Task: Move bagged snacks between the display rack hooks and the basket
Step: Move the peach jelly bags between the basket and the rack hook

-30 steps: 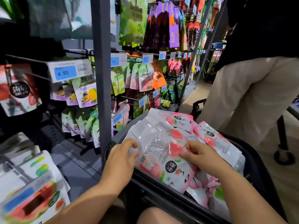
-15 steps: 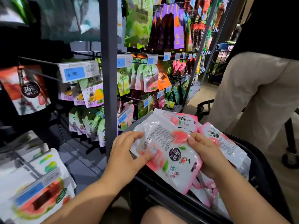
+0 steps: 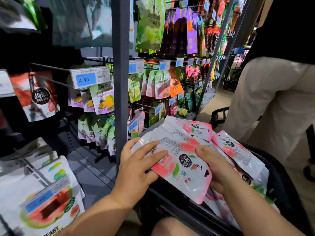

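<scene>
A stack of pink-and-white peach snack bags (image 3: 182, 160) is held above the black basket (image 3: 279, 189). My left hand (image 3: 138, 166) grips the stack's left edge, fingers spread across the top bag. My right hand (image 3: 216, 166) holds the right side, thumb on top and fingers underneath. More bags of the same kind (image 3: 238, 150) lie in the basket behind and to the right. The display rack (image 3: 120, 82) stands to the left, with bagged snacks hanging on its hooks.
A bare hook with a 4.90 price tag (image 3: 90, 79) juts out at upper left. Watermelon bags (image 3: 42, 198) hang at lower left. A person in beige trousers (image 3: 272, 103) stands close on the right, next to the basket.
The stack of peach bags has been lifted slightly and drawn toward me. My left fingers have slid further across the top bag.
</scene>
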The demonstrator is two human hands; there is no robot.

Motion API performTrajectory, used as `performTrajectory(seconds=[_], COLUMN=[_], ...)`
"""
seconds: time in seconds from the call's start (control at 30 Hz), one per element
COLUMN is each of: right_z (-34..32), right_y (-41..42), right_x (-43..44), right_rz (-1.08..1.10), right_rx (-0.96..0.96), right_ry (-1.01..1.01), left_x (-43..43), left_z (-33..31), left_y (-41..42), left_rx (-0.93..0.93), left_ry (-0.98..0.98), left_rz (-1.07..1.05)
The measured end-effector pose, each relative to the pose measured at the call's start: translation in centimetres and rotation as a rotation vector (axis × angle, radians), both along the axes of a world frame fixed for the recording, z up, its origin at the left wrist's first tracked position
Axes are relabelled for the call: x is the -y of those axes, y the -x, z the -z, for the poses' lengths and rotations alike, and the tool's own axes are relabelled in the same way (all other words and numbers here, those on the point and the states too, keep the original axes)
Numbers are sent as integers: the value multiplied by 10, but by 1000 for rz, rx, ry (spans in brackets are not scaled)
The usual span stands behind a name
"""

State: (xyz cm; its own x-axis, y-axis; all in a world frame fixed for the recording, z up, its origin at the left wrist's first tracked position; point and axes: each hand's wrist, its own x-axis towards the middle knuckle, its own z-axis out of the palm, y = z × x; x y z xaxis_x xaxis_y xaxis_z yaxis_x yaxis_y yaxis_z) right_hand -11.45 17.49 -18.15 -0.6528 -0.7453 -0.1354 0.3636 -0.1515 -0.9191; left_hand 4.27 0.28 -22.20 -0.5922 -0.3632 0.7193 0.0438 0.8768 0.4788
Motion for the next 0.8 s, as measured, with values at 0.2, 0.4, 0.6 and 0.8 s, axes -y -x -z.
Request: performTrajectory(seconds=[0.2,0.4,0.6,0.8], right_z=[-6,4,7,9], right_y=[2,10,11,6], right_x=[-1,-3,-3,3], right_rz=[-24,-28,-84,-58], right_rx=[-40,-135,-259,-274], right_ry=[-20,47,127,149], left_x=[-4,-6,-9,-24], left_z=[-9,-22,-43,-58], left_y=[-2,-8,-18,-21], left_rx=[-98,-133,-137,-135], left_ry=[-27,-147,-202,-260], left_rz=[-9,-19,-113,-76])
